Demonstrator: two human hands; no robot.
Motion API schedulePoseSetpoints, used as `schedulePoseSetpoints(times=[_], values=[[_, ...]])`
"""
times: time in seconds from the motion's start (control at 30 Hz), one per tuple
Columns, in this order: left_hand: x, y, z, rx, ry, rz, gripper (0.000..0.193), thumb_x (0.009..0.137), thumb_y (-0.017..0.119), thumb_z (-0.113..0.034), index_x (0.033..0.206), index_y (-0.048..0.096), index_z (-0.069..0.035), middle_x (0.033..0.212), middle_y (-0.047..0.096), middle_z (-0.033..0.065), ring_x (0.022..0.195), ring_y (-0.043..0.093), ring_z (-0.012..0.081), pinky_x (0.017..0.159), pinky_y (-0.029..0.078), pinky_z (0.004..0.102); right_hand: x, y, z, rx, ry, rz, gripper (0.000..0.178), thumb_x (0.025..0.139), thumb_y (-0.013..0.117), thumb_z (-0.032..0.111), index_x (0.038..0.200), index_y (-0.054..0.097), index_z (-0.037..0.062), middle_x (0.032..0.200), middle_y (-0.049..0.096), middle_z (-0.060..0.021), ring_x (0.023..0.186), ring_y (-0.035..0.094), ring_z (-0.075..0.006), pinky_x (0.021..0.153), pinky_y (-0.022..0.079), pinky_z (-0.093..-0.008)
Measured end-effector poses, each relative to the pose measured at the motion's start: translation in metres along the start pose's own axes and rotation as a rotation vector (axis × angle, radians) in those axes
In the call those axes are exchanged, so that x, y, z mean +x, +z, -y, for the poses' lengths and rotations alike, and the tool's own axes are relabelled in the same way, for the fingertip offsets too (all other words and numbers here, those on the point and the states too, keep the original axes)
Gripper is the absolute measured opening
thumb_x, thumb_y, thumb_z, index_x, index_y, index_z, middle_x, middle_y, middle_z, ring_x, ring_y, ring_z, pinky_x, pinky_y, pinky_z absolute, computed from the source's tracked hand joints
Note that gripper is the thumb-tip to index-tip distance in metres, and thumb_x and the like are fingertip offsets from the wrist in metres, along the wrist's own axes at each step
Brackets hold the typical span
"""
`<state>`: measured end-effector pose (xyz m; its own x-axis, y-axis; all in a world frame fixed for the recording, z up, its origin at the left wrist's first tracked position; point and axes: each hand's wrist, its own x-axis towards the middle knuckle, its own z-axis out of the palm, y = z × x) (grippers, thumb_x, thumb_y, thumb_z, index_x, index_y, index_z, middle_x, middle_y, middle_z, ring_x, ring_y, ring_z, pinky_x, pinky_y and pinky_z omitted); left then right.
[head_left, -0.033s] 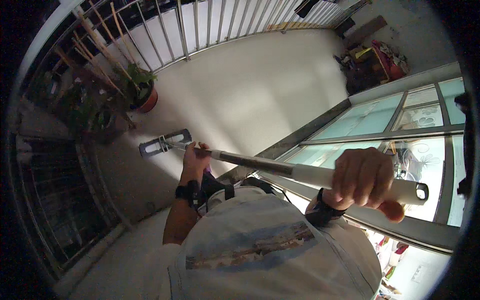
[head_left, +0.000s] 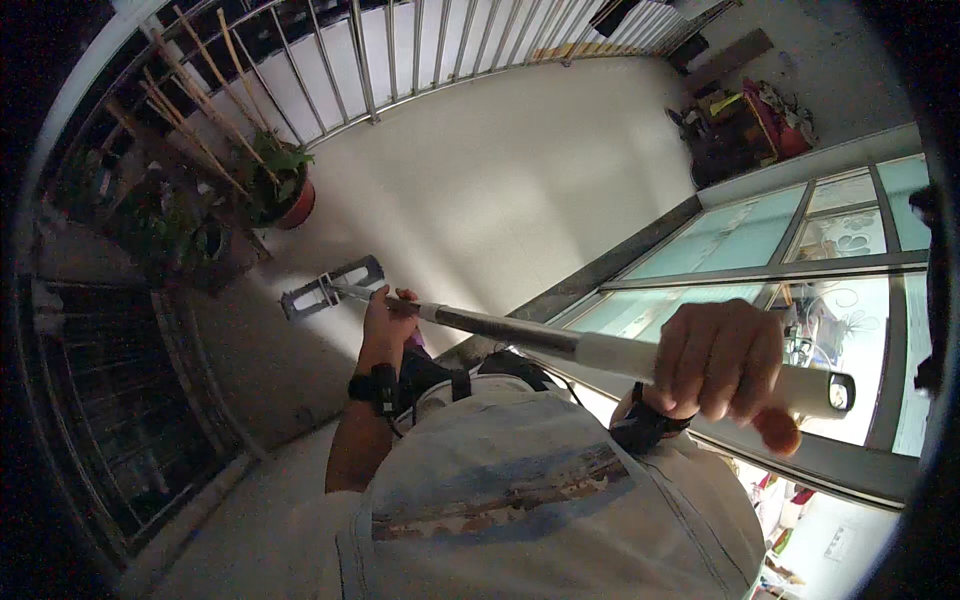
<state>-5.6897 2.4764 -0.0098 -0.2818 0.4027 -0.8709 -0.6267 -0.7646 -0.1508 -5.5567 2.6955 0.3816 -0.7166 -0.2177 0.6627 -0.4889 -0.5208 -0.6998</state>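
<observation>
A flat mop with a metal and white pole [head_left: 520, 332] stretches slantwise in front of me. Its grey-edged, rectangular mop head [head_left: 332, 287] is on the pale floor, left of centre. My left hand [head_left: 388, 318] grips the pole's lower part, close above the head. Up at the thick white grip, my right hand [head_left: 722, 362] is closed around it from above, knuckles showing. The grip's end with a hanging hole [head_left: 842, 394] sticks out past that hand. Dark bands circle both wrists.
Potted plants [head_left: 290, 190] with tall sticks crowd the left corner by a metal railing [head_left: 440, 50]. A box of mixed items [head_left: 755, 125] sits at the far right. Framed glass doors [head_left: 720, 240] run along the right. A dark barred window or grate [head_left: 120, 390] is at left.
The pole's upper end and my right hand have shifted very slightly left. The mop head has turned a little in place. Both hands keep their hold.
</observation>
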Motion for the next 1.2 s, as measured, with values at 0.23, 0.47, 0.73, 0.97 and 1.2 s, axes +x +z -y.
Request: schedulePoseSetpoints(times=[0.23,0.47,0.73,0.97,1.2], values=[[0.056,0.023,-0.018,0.192,-0.150,0.282,0.017,0.082,0.049,-0.005,0.066,0.045,-0.006,0.061,0.051,0.0044,0.059,0.050,0.0166,0.059,0.043,0.0265,0.051,-0.045,0.000,-0.006,0.031,0.013,0.029,0.077,0.070,0.025,0.067,0.053,0.0039,0.056,0.055,-0.0069,0.041,0.052,-0.0150,0.044,0.051,-0.0296],[0.115,0.084,0.045,0.249,-0.374,0.092,0.025,0.088,0.043,-0.008,0.064,0.042,-0.009,0.056,0.043,0.0026,0.053,0.045,0.0157,0.054,0.042,0.0272,0.031,-0.102,0.051,-0.170,-0.060,-0.153,0.033,0.076,0.070,0.032,0.067,0.057,0.0022,0.059,0.054,-0.0069,0.047,0.054,-0.0173,0.049,0.051,-0.0318],[0.199,0.210,0.163,1.862,0.452,0.584,0.009,0.075,0.052,-0.012,0.072,0.051,-0.004,0.061,0.049,0.0071,0.054,0.045,0.0252,0.056,0.044,0.0345,-0.030,-0.255,0.129,-0.347,-0.226,-0.257,0.035,0.078,0.068,0.034,0.069,0.060,0.0006,0.055,0.053,-0.0088,0.044,0.053,-0.0199,0.046,0.050,-0.0323],[0.279,0.368,0.313,1.275,-0.301,0.198,0.020,0.081,0.048,-0.007,0.062,0.047,-0.006,0.060,0.045,0.0036,0.053,0.039,0.0169,0.056,0.041,0.0305,-0.071,-0.409,0.249,-0.353,-0.208,-0.328,0.040,0.073,0.071,0.036,0.071,0.058,-0.0022,0.058,0.056,-0.0128,0.046,0.056,-0.0235,0.049,0.054,-0.0371],[0.396,0.544,0.489,0.830,-0.538,-0.068,0.022,0.089,0.041,-0.010,0.067,0.039,-0.009,0.053,0.041,0.0015,0.049,0.045,0.0154,0.053,0.045,0.0316,-0.086,-0.553,0.326,-0.533,-0.393,-0.529,0.038,0.080,0.059,0.034,0.065,0.063,-0.0007,0.053,0.055,-0.0139,0.040,0.054,-0.0224,0.044,0.054,-0.0387]])
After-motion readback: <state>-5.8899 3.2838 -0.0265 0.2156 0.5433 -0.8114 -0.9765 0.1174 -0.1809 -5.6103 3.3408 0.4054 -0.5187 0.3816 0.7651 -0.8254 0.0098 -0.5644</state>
